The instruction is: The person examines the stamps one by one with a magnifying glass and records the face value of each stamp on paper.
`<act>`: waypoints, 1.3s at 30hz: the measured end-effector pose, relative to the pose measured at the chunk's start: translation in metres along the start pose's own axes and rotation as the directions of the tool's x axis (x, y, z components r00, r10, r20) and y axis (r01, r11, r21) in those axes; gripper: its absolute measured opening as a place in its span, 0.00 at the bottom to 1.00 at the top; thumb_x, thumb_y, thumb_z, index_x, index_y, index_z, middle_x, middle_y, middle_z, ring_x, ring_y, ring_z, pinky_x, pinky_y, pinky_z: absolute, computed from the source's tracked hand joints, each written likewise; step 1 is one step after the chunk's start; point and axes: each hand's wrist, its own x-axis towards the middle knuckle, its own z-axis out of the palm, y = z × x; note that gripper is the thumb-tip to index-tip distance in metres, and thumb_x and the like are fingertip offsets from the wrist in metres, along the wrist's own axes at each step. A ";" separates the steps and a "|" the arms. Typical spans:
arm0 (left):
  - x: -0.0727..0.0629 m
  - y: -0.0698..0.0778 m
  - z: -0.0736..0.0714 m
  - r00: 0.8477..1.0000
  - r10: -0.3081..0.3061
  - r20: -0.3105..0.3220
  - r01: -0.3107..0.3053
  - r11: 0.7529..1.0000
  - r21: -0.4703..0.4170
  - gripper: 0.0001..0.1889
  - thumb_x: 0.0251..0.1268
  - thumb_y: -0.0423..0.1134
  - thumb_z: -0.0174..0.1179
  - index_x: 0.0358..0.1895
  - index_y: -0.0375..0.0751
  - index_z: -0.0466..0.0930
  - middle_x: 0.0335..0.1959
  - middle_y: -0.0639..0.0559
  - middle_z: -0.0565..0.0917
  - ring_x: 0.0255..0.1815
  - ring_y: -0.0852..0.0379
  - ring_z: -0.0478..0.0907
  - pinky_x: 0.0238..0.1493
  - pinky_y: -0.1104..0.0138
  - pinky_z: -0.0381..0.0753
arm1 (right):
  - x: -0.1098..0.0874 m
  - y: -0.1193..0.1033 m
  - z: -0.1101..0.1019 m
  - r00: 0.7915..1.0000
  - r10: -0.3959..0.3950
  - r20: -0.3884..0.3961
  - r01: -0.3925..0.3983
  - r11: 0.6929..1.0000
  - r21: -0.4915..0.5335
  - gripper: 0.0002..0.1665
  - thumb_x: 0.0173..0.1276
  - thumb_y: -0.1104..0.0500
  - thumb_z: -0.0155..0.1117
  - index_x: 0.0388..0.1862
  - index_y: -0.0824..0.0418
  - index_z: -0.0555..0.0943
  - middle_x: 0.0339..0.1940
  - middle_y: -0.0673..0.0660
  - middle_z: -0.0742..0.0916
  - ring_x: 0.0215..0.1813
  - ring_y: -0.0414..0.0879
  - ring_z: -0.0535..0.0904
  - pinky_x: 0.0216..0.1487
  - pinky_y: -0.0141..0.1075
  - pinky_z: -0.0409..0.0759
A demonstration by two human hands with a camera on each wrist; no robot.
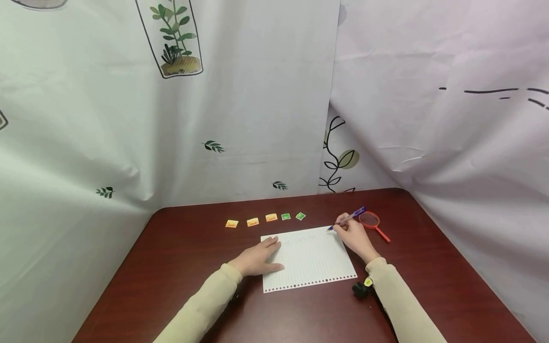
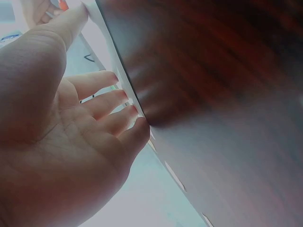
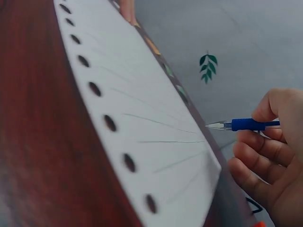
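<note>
A lined sheet of paper (image 1: 310, 262) lies on the dark red table, its punched holes along the near edge. Faint writing runs near its top. My left hand (image 1: 257, 258) rests on the paper's left side with fingers straight and thumb spread; the left wrist view shows its palm (image 2: 71, 127) facing down at the sheet. My right hand (image 1: 355, 237) pinches a blue pen (image 1: 352, 215) at the sheet's top right corner. In the right wrist view the pen's clear tip (image 3: 217, 126) is right at the paper's far edge, thumb and fingers around the blue grip.
Beyond the paper lie orange cards (image 1: 253, 222) and green cards (image 1: 300, 216) in a row. A red magnifying glass (image 1: 375, 225) lies right of my right hand. A small black object (image 1: 361, 289) sits by the right sleeve. Printed curtains (image 1: 257, 105) hang around the table.
</note>
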 end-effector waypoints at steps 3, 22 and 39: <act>0.000 -0.001 0.001 1.000 0.003 -0.002 -0.003 1.000 -0.002 0.41 0.68 0.58 0.63 0.76 0.37 0.65 0.78 0.43 0.62 0.79 0.46 0.58 0.71 0.52 0.67 | 0.000 0.001 0.004 1.000 0.011 0.024 -0.011 1.000 -0.004 0.05 0.69 0.62 0.63 0.42 0.59 0.77 0.31 0.55 0.82 0.29 0.45 0.73 0.29 0.35 0.72; 0.002 -0.002 -0.002 1.000 -0.001 0.004 0.001 1.000 0.010 0.41 0.67 0.58 0.64 0.76 0.37 0.65 0.78 0.43 0.62 0.79 0.47 0.58 0.71 0.52 0.67 | 0.005 0.003 0.009 0.996 -0.030 0.079 0.031 0.999 -0.012 0.03 0.68 0.61 0.62 0.36 0.59 0.77 0.29 0.53 0.81 0.31 0.46 0.72 0.31 0.35 0.69; 0.005 -0.004 -0.001 1.000 -0.017 0.010 0.017 1.000 0.001 0.41 0.67 0.59 0.63 0.77 0.39 0.64 0.79 0.44 0.61 0.79 0.47 0.57 0.71 0.52 0.67 | 0.005 0.004 0.008 0.998 -0.019 0.062 0.018 1.000 0.011 0.04 0.69 0.62 0.63 0.39 0.58 0.76 0.28 0.53 0.81 0.30 0.46 0.72 0.30 0.34 0.68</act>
